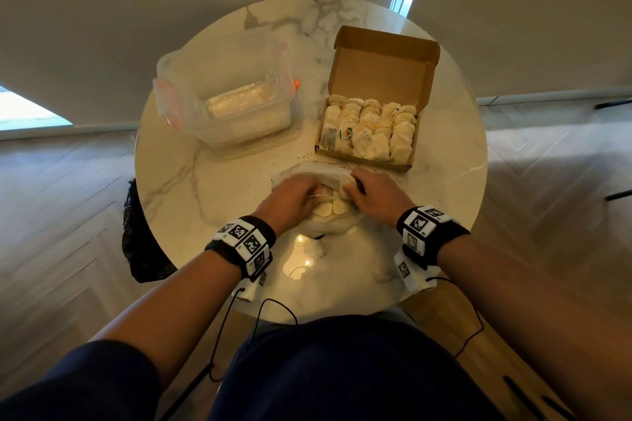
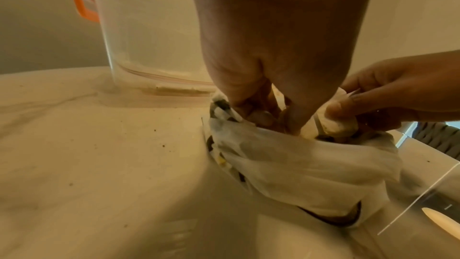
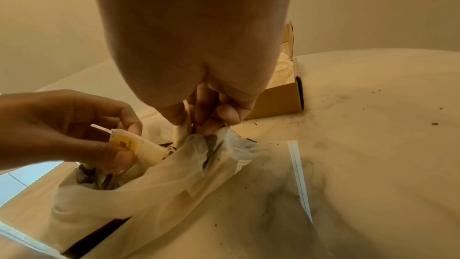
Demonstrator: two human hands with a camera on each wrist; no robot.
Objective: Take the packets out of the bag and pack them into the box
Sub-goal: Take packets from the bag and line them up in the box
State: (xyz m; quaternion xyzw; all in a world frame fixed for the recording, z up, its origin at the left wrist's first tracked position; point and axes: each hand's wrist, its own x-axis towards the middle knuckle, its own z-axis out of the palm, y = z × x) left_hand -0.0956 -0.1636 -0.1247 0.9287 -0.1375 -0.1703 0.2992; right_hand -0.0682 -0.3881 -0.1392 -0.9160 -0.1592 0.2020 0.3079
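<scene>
A white translucent bag [image 1: 309, 168] lies on the marble table [image 1: 212, 215] in front of me, mouth up. My left hand [image 1: 297, 193] reaches into the mouth and pinches a pale packet [image 3: 139, 149] with a yellow tag between thumb and fingers. My right hand [image 1: 369, 188] pinches the bag's rim [image 3: 199, 141] on the right side, holding the mouth apart. More packets [image 1: 328, 207] show inside the bag. The open cardboard box [image 1: 383, 65] stands just beyond, on the right. Several rows of packets [image 1: 369, 128] fill it.
A clear plastic container [image 1: 171, 96] with orange clips stands at the back left of the table. A thin clear plastic strip [image 3: 298, 176] lies right of the bag. Dark crumbs [image 3: 435, 123] dot the marble. A black bag [image 1: 143, 243] hangs off the table's left edge.
</scene>
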